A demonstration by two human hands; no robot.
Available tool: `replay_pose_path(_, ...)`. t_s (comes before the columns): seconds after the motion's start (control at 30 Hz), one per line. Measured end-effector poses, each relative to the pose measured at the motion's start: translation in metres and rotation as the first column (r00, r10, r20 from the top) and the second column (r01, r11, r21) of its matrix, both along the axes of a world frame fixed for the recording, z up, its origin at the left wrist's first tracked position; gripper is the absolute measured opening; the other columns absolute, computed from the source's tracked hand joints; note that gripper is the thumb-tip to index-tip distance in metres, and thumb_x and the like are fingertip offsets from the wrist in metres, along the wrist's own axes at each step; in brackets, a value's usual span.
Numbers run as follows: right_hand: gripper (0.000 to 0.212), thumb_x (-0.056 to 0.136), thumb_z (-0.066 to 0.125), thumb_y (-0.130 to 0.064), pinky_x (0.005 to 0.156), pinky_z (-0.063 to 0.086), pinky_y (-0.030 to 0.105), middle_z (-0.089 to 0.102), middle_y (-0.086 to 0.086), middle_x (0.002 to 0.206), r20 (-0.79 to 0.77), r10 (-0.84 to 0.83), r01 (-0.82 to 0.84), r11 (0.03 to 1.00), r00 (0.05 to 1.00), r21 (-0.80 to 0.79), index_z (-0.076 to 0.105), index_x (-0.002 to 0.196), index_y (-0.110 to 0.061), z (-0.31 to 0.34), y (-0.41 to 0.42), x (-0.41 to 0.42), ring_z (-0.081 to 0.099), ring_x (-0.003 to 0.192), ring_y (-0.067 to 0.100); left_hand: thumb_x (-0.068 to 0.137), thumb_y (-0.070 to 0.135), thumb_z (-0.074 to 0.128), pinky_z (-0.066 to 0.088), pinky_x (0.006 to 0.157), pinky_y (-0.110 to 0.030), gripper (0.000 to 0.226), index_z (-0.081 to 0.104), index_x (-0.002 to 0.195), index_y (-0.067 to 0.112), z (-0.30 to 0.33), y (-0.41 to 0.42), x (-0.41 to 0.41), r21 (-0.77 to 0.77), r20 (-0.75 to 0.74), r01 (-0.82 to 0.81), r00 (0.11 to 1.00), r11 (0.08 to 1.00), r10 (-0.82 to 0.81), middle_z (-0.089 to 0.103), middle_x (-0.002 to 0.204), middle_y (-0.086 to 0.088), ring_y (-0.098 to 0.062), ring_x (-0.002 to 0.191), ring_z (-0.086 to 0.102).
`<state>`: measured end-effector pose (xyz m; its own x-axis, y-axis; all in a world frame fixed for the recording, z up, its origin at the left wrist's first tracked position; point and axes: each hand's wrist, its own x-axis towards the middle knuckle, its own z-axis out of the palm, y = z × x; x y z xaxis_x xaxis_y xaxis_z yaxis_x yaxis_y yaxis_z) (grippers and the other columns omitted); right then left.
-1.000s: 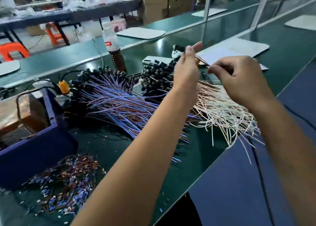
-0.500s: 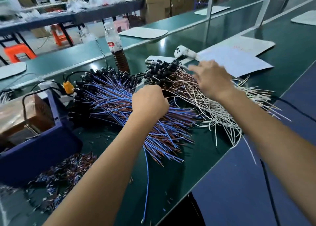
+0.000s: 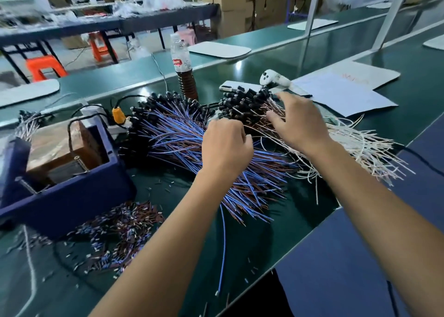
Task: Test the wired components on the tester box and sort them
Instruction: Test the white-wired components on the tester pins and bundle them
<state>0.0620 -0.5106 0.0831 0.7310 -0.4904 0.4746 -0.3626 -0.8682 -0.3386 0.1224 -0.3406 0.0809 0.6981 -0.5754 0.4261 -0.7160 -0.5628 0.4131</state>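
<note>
A pile of black components with blue and brown wires (image 3: 173, 134) lies mid-table. To its right is a second pile with white and brown wires (image 3: 355, 146). My left hand (image 3: 225, 146) rests curled on the blue pile. One long blue wire (image 3: 223, 244) runs from under it toward the table's near edge, and the grip itself is hidden. My right hand (image 3: 298, 122) lies with fingers spread on the black ends of the white-wired pile (image 3: 242, 100). The blue tester box (image 3: 72, 191), holding a wooden block, stands at the left beside a yellow plug (image 3: 119, 115).
Cut wire scraps (image 3: 115, 230) litter the table in front of the box. A drink bottle (image 3: 182, 69) stands behind the piles. A white controller (image 3: 274, 78) and paper sheets (image 3: 346, 93) lie at the back right. The table's near edge (image 3: 312, 232) runs diagonally on the right.
A second ago both hands were raised, holding a wire between them. They have come down: the left onto the blue-wired pile, the right onto the white-wired pile.
</note>
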Motion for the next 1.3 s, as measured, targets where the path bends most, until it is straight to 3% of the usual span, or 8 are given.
replay_pose_path(0.13, 0.022, 0.094, 0.06, -0.019, 0.076, 0.059, 0.044, 0.078, 0.012, 0.092, 0.178, 0.104, -0.089, 0.992, 0.979, -0.089, 0.078, 0.106, -0.017, 0.008, 0.057, 0.014, 0.072, 0.086, 0.035, 0.09, 0.024, 0.065, 0.05, 0.08, -0.04, 0.026, 0.066, 0.069, 0.01, -0.003, 0.037, 0.004, -0.123, -0.01, -0.074, 0.997, 0.99, 0.074, 0.07, 0.084, -0.009, -0.028, 0.082, 0.059)
replay_pose_path(0.23, 0.028, 0.091, 0.061, -0.012, 0.08, 0.059, 0.042, 0.077, 0.014, 0.104, -0.16, 0.12, -0.143, 0.979, 0.98, -0.143, 0.079, 0.108, -0.025, 0.006, 0.074, 0.033, 0.072, 0.093, 0.038, 0.09, 0.023, 0.066, 0.042, 0.073, -0.038, 0.027, 0.063, 0.067, 0.01, -0.006, 0.073, 0.008, -0.161, 0.007, -0.142, 0.989, 0.977, 0.145, 0.063, 0.075, -0.007, -0.029, 0.081, 0.056)
replay_pose_path(0.43, 0.024, 0.096, 0.053, -0.008, 0.075, 0.047, 0.037, 0.068, 0.016, 0.12, -0.727, -0.021, -0.166, 0.969, 0.687, -0.185, 0.066, 0.115, -0.014, -0.008, 0.064, 0.05, 0.067, 0.103, 0.036, 0.092, 0.026, 0.061, 0.038, 0.058, -0.033, 0.034, 0.054, 0.064, 0.009, -0.015, 0.123, 0.007, -0.13, -0.202, -0.386, 0.912, 0.913, 0.357, 0.06, 0.064, -0.004, -0.026, 0.063, 0.056)
replay_pose_path(0.53, 0.007, 0.095, 0.052, -0.008, 0.073, 0.047, 0.038, 0.063, 0.012, 0.105, -0.744, -0.053, -0.128, 0.975, 0.666, -0.183, 0.055, 0.093, -0.014, -0.009, 0.062, 0.051, 0.061, 0.091, 0.033, 0.092, 0.031, 0.06, 0.06, 0.068, -0.036, 0.034, 0.053, 0.068, 0.008, -0.02, 0.117, 0.0, 0.078, -0.541, -0.276, 0.795, 0.958, 0.273, 0.072, 0.069, -0.012, -0.029, 0.065, 0.072)
replay_pose_path(0.67, 0.019, 0.093, 0.055, -0.009, 0.075, 0.051, 0.037, 0.058, 0.011, 0.086, -0.731, 0.013, -0.111, 0.99, 0.682, -0.086, 0.051, 0.075, -0.014, -0.008, 0.062, 0.055, 0.058, 0.082, 0.033, 0.095, 0.022, 0.064, 0.062, 0.085, -0.055, 0.025, 0.048, 0.077, 0.014, -0.019, 0.099, -0.011, -0.053, -0.846, -0.206, 0.529, 0.977, 0.066, 0.075, 0.091, -0.028, -0.033, 0.064, 0.077)
replay_pose_path(0.9, 0.028, 0.098, 0.059, -0.009, 0.043, 0.046, 0.021, 0.072, 0.003, 0.067, -0.673, 0.186, -0.103, 0.981, 0.716, 0.162, 0.078, 0.078, -0.015, 0.0, 0.041, 0.049, 0.064, 0.054, 0.015, 0.094, 0.015, 0.067, 0.059, 0.091, -0.059, 0.045, 0.027, 0.074, 0.025, -0.016, 0.085, -0.011, -0.113, -0.901, -0.239, 0.434, 0.964, 0.002, 0.056, 0.091, -0.015, -0.03, 0.062, 0.076)
replay_pose_path(1.1, 0.02, 0.099, 0.06, -0.004, 0.055, 0.052, 0.025, 0.078, 0.004, 0.072, -0.769, 0.187, -0.021, 0.975, 0.611, 0.221, 0.079, 0.092, -0.008, 0.015, 0.018, 0.045, 0.07, 0.067, 0.021, 0.099, 0.019, 0.06, 0.065, 0.075, -0.049, 0.025, 0.035, 0.095, 0.013, -0.014, 0.084, -0.015, -0.027, -0.911, -0.148, 0.41, 0.989, 0.036, 0.07, 0.09, -0.023, -0.037, 0.069, 0.077)
replay_pose_path(1.3, 0.031, 0.095, 0.054, 0.004, 0.058, 0.054, 0.019, 0.074, -0.004, 0.061, -0.849, 0.202, -0.065, 0.979, 0.489, 0.196, 0.081, 0.088, -0.01, 0.013, 0.023, 0.047, 0.062, 0.046, 0.0, 0.097, 0.017, 0.059, 0.064, 0.083, -0.053, 0.03, 0.037, 0.077, 0.021, -0.016, 0.075, -0.015, -0.11, -0.922, -0.233, 0.387, 0.966, -0.011, 0.063, 0.089, -0.018, -0.037, 0.07, 0.077)
